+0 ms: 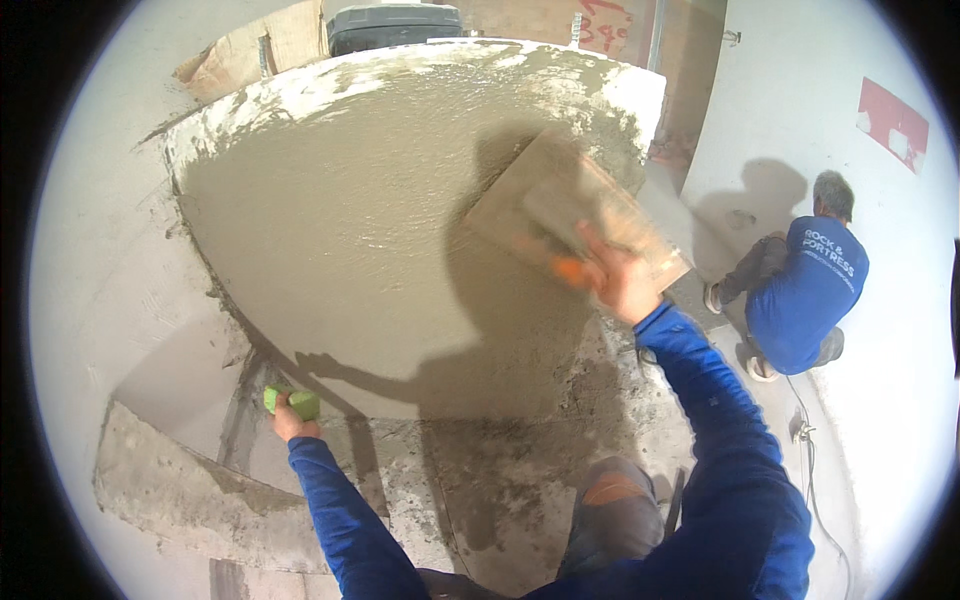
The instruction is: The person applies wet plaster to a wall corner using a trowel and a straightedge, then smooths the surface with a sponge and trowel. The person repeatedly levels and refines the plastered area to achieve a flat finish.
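Note:
My right hand (625, 285) is wrapped round the orange handle of a large rectangular plastering float (545, 170). Motion smears the float and my fingers a little. The board of the float lies over the right part of a broad surface of wet grey mortar (350, 230); whether it presses on it I cannot tell. Off to the lower left, beside the mortar's edge, my left hand (293, 424) grips a green sponge (304, 404). My shadow falls across the mortar between both hands.
A co-worker in a blue shirt (812, 285) crouches at the right, close to the white wall (790, 90). A cable (808, 470) trails along the floor there. Behind the mortar's far edge stand a dark case (393, 28) and a wooden board (255, 50). My knee (615, 510) is below.

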Tool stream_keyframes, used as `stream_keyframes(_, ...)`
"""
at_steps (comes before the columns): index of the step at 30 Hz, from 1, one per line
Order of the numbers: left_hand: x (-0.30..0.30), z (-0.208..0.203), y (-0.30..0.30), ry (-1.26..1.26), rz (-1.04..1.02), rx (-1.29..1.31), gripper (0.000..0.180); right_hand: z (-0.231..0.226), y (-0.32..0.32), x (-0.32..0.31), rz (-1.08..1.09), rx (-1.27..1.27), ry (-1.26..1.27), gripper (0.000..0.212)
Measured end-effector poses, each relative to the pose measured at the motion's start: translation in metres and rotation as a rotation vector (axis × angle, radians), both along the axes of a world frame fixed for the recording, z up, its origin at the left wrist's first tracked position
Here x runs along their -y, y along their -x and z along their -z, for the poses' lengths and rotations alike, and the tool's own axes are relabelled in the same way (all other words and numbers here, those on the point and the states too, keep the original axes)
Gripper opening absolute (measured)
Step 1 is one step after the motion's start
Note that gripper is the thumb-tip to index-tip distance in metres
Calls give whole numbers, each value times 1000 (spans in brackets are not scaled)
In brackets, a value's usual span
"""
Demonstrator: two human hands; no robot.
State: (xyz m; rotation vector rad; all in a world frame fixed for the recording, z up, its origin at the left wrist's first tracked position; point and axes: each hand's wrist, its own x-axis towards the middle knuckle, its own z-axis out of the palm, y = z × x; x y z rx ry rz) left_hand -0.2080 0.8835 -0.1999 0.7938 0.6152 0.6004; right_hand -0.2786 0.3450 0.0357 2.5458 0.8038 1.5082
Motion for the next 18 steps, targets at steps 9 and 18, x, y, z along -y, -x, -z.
stream_keyframes(9, 39, -1, -7, -11, -28, 5, 39, -114, -69, -206, -129, -446, 254, 45)
stream_keyframes(18, 19, 20, -25, -73, -8, -85, 32, -141, -5, 86, 128, -466, 217, 56)
